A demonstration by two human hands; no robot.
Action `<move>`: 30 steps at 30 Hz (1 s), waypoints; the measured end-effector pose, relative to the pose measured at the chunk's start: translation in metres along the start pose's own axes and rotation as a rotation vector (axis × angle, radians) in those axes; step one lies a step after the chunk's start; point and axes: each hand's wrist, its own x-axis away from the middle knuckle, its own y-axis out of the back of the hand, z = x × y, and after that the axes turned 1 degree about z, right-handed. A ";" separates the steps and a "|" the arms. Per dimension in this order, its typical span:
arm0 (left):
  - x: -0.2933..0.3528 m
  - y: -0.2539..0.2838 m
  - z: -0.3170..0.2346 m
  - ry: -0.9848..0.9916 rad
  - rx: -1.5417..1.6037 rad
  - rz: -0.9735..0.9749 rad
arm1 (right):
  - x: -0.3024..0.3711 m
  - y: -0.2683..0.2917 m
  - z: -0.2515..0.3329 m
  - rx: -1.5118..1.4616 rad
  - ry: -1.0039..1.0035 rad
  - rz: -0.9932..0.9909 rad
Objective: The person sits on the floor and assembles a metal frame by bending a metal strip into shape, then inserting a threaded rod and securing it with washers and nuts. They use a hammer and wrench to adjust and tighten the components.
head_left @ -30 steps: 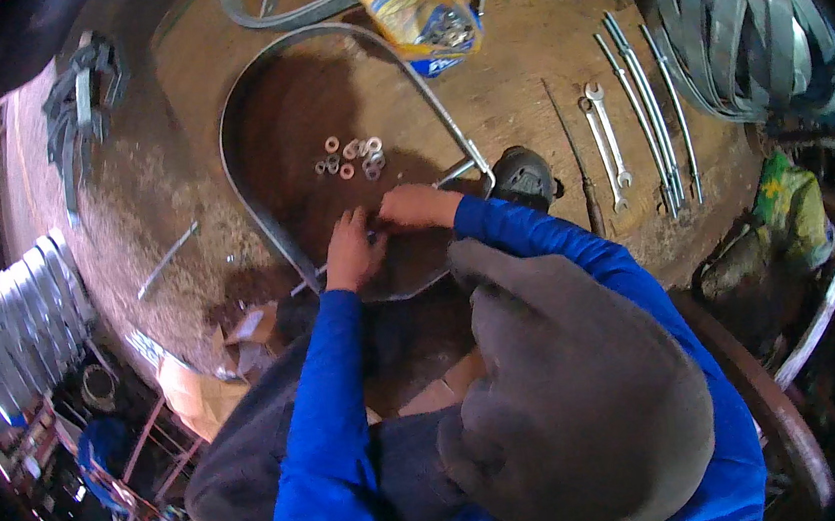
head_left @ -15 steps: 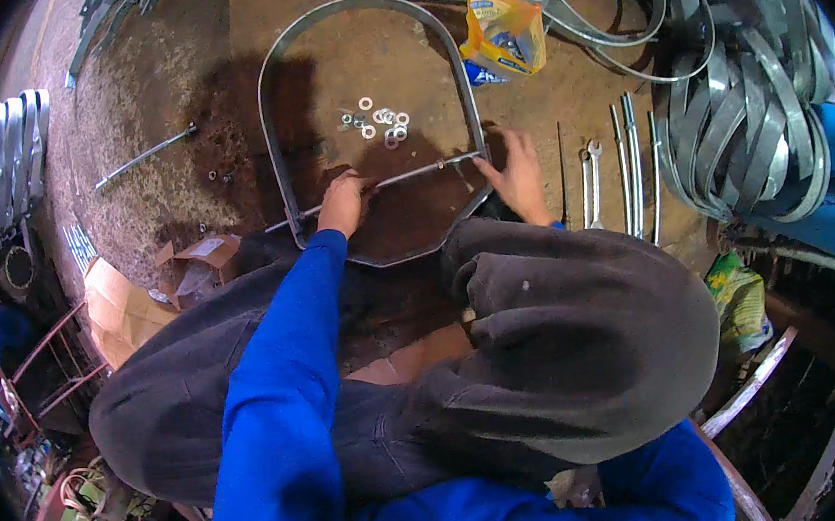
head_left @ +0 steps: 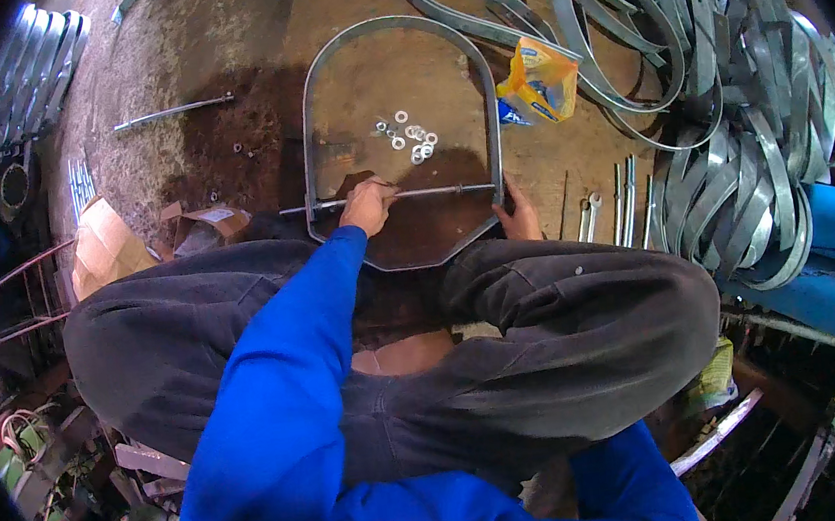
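Observation:
A grey metal strap loop (head_left: 307, 120), rounded at the far end and angled at the near end, lies in front of my knees. A threaded rod (head_left: 431, 192) crosses it, sticking out past the left side and reaching the right side. My left hand (head_left: 369, 206) is closed around the rod inside the loop, near the left side. At the loop's right side, my right hand (head_left: 520, 212) pinches the strap near the rod's end, thumb low and fingers on the outer face. A small nut (head_left: 459, 189) sits on the rod near its right end. Washers and nuts (head_left: 416, 135) lie inside the loop.
To the right lie two wrenches (head_left: 591, 216), several rods (head_left: 630, 202) and a heap of metal straps (head_left: 744, 159). A yellow plastic bag (head_left: 538, 80) stands by the loop's far right. Another rod (head_left: 174, 112) and an opened cardboard box (head_left: 208, 225) are at left.
The rod has turned level, its right end now against the strap's right side. My right hand has shifted from the rod's end down the strap's outside. The whole view has shifted.

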 end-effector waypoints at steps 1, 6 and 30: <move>0.000 0.000 0.000 0.003 -0.012 0.000 | -0.001 0.001 -0.002 -0.003 -0.030 0.035; 0.001 -0.004 -0.001 -0.004 0.019 0.004 | 0.002 0.003 -0.006 -0.044 -0.042 0.041; 0.007 0.000 -0.010 -0.039 -0.228 0.136 | -0.002 0.010 0.005 0.031 -0.054 0.043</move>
